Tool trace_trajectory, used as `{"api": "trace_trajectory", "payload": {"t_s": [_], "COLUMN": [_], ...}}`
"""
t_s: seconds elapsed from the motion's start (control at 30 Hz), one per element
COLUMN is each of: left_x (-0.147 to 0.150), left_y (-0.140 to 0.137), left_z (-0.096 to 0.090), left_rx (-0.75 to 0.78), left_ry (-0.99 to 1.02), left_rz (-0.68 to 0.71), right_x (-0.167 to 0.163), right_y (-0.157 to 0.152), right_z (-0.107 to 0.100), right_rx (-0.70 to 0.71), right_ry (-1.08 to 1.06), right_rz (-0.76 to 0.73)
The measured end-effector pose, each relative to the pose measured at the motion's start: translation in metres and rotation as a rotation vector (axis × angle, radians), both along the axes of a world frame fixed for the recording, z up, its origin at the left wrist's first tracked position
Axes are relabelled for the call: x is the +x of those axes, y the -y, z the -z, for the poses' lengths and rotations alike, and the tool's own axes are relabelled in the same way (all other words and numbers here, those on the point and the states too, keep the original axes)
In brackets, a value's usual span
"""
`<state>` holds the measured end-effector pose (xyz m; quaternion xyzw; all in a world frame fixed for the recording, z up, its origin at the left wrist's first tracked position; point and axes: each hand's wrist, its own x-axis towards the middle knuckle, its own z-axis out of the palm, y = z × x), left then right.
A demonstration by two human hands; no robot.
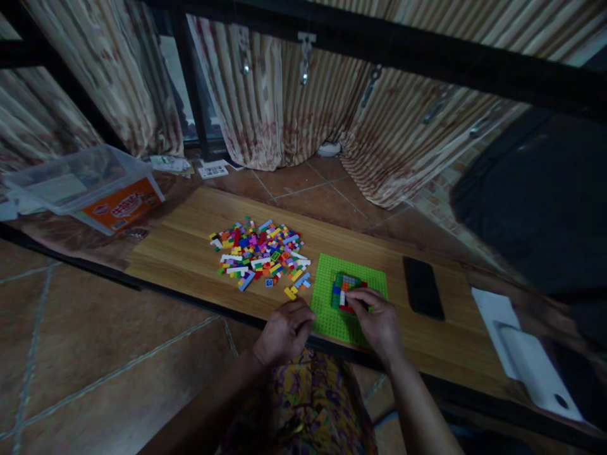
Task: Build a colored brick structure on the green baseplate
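A bright green studded baseplate (pixel 327 316) lies on the wooden board. On it is a low block of joined building bricks (pixel 337 291) in blue, green, red, orange, grey and white. My right hand (pixel 382 322) reaches over the plate from the right, thumb and forefinger pinched at a small white brick (pixel 342 298) on that block; the fingers partly cover it. My left hand (pixel 287 330) rests at the board's front edge beside the plate's left corner, its fingers curled; whatever may be inside them is hidden. Just beyond it are yellow bricks (pixel 291 292).
Loose bricks of many colours (pixel 258 249) form a pile left of the plate. A black phone (pixel 423 287) lies to the right on the wooden board (pixel 190 234). A clear plastic bin (pixel 114 180) stands far left; a white device (pixel 535 366) sits far right. Curtains (pixel 265 114) hang behind.
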<state>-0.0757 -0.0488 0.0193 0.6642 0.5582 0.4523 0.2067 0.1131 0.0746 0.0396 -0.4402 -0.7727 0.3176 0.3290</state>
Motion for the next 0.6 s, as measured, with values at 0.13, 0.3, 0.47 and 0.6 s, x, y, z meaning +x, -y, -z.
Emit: {"api": "trace_trajectory", "payload": {"t_s": [0.13,0.3,0.47,0.6], "left_x": [0.0001,0.0003,0.0002,0.0006], "left_y": [-0.0001,-0.0003,-0.0009,0.0], "left_z": [-0.0005,0.0006,0.0023,0.0023], "left_rx": [0.008,0.017,0.016,0.015], "left_ry": [-0.005,-0.016,-0.011,-0.006], "left_rz": [0.005,-0.008,-0.002,0.006], "right_x": [-0.0023,-0.0018,0.0008,0.0035], "right_y": [-0.0003,-0.0008,-0.002,-0.0033], "right_z": [-0.0013,-0.0022,0.0013,0.0034], "right_rx": [0.016,0.028,0.018,-0.026], "right_ry": [0.015,0.035,0.016,-0.007], "right_rz": [-0.001,-0.021,-0.018,-0.029]}}
